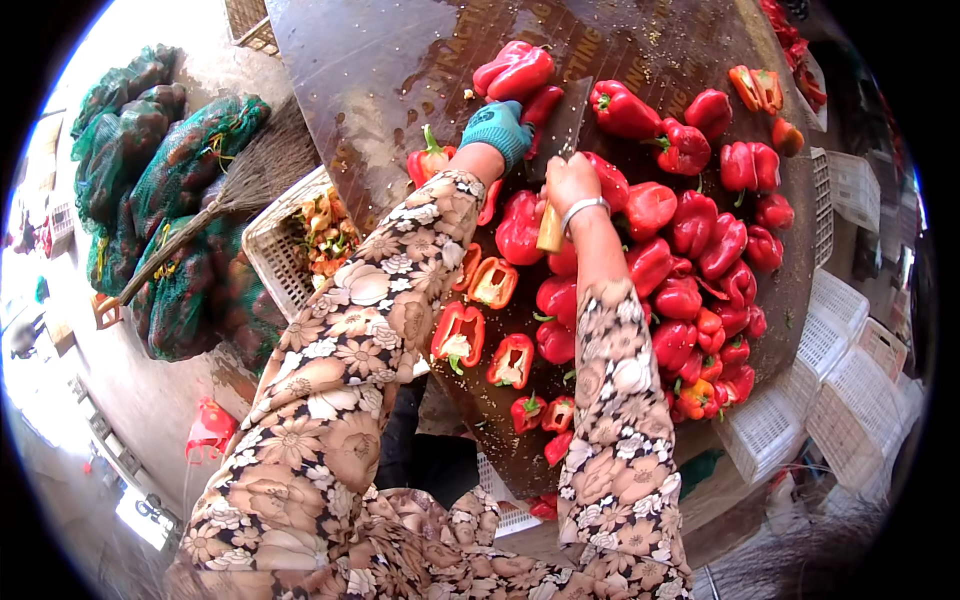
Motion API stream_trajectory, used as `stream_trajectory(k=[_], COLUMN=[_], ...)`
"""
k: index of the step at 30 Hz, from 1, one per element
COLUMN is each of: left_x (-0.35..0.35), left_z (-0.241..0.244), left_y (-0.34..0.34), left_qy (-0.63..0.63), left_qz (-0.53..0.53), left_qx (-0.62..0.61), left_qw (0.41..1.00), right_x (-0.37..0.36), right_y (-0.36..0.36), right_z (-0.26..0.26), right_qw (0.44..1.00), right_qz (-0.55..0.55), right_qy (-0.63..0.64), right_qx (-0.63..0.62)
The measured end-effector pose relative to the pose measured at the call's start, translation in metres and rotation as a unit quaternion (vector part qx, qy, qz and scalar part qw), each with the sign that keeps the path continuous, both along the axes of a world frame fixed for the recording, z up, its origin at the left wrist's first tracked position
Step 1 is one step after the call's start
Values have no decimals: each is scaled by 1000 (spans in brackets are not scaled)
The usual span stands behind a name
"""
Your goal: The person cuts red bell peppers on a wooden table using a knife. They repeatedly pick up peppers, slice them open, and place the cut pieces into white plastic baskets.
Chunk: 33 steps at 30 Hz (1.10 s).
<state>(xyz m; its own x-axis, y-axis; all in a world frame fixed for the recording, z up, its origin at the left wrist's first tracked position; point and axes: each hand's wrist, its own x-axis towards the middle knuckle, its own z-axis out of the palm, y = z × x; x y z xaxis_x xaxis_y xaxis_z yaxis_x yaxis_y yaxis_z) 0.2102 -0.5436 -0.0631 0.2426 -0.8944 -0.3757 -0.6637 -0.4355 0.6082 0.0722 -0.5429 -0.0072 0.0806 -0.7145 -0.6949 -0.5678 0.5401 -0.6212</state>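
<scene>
My left hand, in a teal knitted glove, is curled against a long red bell pepper near the top of the brown tabletop. Its fingertips are mostly hidden. My bare right hand grips a cleaver by its wooden handle. The broad blade points away from me, just right of the gloved hand and that pepper. Another whole red pepper lies beyond my left hand. Below my hands rest several cut halves, such as a pepper half with pale core and seeds showing.
A large heap of red peppers covers the table's right side. At left, a white plastic crate holds pepper scraps. Beyond it, a twig broom leans over green mesh sacks. White crates stand off the right edge.
</scene>
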Motion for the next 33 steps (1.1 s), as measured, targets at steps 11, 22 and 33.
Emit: stream_trajectory(k=[11,22,33], left_x=[6,54,63], left_z=[-18,25,-3], left_y=[18,-3,-25], left_qy=[37,-107,-10], left_qz=[48,60,32], left_qx=[-29,-255,-71], left_qw=[998,959,997], right_x=[50,15,18], right_y=[17,23,27], right_z=[-40,-56,-47], right_qw=[969,993,992], right_qz=[29,-46,-36], right_qy=[230,31,63], right_qx=[-83,-108,-103])
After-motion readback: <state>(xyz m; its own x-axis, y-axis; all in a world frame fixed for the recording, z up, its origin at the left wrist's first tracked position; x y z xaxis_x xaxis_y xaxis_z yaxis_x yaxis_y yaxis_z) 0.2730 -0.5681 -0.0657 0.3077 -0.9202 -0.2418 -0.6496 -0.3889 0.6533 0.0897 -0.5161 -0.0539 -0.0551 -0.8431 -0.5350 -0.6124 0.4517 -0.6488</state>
